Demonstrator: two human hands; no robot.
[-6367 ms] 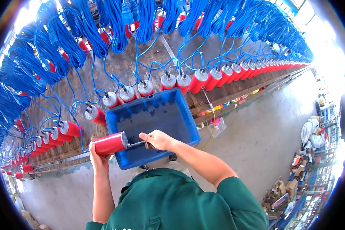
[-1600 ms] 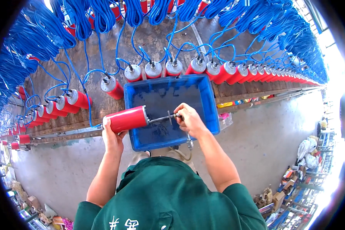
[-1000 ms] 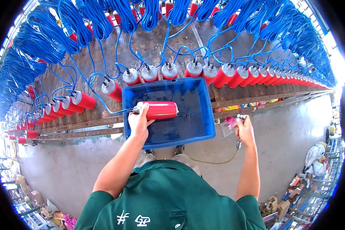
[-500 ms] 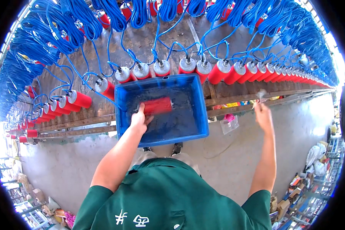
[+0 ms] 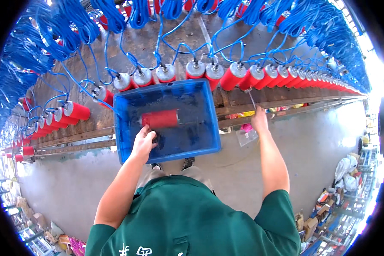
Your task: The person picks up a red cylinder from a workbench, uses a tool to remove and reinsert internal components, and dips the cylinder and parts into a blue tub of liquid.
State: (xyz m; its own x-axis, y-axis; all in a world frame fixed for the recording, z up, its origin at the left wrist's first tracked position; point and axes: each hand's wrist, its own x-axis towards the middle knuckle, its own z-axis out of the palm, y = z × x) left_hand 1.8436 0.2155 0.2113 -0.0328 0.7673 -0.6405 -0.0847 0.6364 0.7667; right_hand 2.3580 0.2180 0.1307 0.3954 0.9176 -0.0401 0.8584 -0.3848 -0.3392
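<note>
A blue plastic tub [image 5: 215,128] with dark liquid inside stands in front of me at the edge of the workbench. In it lies a red cylinder [image 5: 160,118] with metal ends, slightly blurred. My left hand [image 5: 143,144] reaches over the tub's near side, its fingers curled against the cylinder's near left edge. To the right of the tub, my right hand [image 5: 260,120] grips a slim, rod-like tool [image 5: 252,99]. The tool's far end is close to the base of a standing red cylinder [image 5: 251,77]; whether they touch, I cannot tell.
Several red cylinders [image 5: 232,77] with metal caps and blue leads line the wooden workbench [image 5: 179,49]. Coiled blue cables [image 5: 138,13] are bunched along the back. A clear plastic bag [image 5: 246,136] hangs below the bench edge. Boxes [image 5: 310,225] and bundles lie at lower right.
My right hand with the tool has moved left and closer to the bench. My left hand has slid toward the cylinder's near edge. The whole view has shifted slightly.
</note>
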